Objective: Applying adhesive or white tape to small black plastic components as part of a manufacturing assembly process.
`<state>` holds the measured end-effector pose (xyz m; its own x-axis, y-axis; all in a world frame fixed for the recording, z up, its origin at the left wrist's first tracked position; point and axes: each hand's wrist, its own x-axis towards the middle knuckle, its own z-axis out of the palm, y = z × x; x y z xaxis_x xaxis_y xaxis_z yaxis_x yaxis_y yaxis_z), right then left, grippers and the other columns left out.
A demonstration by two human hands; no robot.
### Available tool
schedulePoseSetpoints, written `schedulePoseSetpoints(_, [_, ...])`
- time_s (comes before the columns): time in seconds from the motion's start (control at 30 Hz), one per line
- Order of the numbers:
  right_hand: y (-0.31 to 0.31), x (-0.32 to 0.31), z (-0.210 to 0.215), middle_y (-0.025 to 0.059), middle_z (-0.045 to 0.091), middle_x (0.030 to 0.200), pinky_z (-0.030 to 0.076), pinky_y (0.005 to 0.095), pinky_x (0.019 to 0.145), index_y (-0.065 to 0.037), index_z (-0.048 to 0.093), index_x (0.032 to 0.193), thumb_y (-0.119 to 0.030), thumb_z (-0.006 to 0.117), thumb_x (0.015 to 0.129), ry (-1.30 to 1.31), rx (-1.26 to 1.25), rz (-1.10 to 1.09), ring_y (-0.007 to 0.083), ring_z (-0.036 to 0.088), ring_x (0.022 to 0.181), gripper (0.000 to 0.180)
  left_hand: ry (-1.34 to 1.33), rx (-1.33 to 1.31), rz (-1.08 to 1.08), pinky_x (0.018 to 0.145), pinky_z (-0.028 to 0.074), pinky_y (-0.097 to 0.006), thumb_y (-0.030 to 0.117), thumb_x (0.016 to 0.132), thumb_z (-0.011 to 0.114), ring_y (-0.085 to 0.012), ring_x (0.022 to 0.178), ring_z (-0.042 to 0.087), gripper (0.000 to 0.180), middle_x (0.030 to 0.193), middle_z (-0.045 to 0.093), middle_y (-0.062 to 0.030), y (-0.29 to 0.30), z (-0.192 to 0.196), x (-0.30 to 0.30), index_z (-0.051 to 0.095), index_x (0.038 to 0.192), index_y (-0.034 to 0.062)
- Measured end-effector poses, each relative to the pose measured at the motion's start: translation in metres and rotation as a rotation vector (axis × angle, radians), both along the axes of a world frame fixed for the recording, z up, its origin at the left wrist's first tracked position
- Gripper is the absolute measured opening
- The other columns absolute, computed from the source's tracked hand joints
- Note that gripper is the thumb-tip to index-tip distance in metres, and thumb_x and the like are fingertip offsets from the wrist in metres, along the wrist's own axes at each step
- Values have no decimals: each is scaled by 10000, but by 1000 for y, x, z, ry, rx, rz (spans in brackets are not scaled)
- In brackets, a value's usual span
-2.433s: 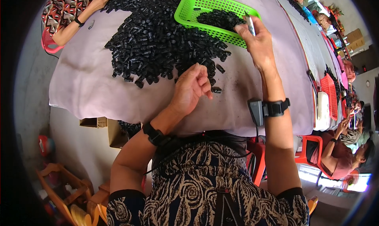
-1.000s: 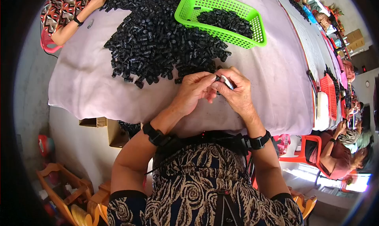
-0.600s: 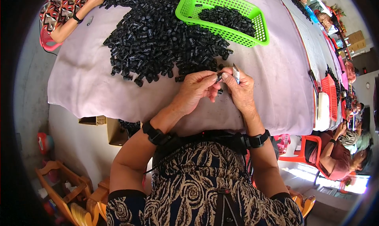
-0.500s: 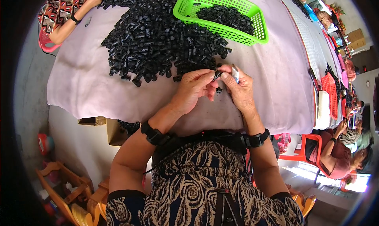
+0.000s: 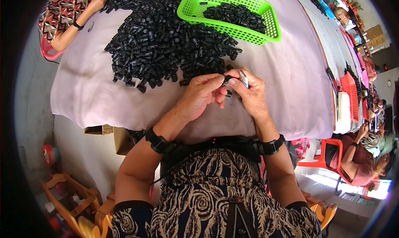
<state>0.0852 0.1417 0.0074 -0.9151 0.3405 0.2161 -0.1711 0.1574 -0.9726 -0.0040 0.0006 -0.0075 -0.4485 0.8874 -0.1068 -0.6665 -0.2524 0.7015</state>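
Black plastic part (image 5: 227, 79) sits pinched between your left hand (image 5: 201, 95) fingertips and right hand (image 5: 250, 95), above cloth-covered table (image 5: 291, 92), just below black parts pile (image 5: 162, 42). Your right hand also clamps small metal blade (image 5: 243, 78). Green basket (image 5: 230, 13) holds more parts, well beyond hands. Second person's hand (image 5: 97, 1) at far-left pile edge.

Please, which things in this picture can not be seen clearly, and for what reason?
- Small black part, head view: pinched between left hand and right hand; the fingers cover most of it, so its shape is unclear.
- Thin grey tool in the right hand: only its tip shows; its kind is unclear.
- Pile of black parts: pieces too small to tell apart, top cut off by the edge.
- Green basket: its contents are too small to count.
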Motion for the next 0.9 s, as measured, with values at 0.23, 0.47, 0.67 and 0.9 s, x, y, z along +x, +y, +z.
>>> schedulePoseSetpoints(0.23, [-2,1,5,43,572,826,470,246,686,34,617,934,-64,587,863,-35,-85,1,111,558,765,125,48,-10,-11,543,465,-283,222,916,505,-95,582,485,223,732,538,2,1,-1,1,599,928,21])
schedulePoseSetpoints(0.47, [-1,2,5,41,580,788,472,248,678,26,617,922,-59,570,872,-37,-102,-5,111,558,737,110,76,-18,-66,544,458,-287,226,919,500,-96,579,480,219,726,523,9,0,1,0,596,918,29])
schedulePoseSetpoints(0.67, [-1,3,-1,36,605,822,468,245,689,22,594,971,-139,582,880,7,-32,-20,99,557,755,186,-39,43,-47,569,453,-289,235,934,473,-92,607,479,199,720,486,26,0,-1,0,556,905,57])
schedulePoseSetpoints(0.9, [1,3,-12,46,614,794,461,239,632,-8,592,970,-175,615,855,61,196,-22,94,545,696,204,-57,102,-7,578,446,-285,248,944,455,-93,626,476,194,722,469,34,1,-1,-2,543,901,80])
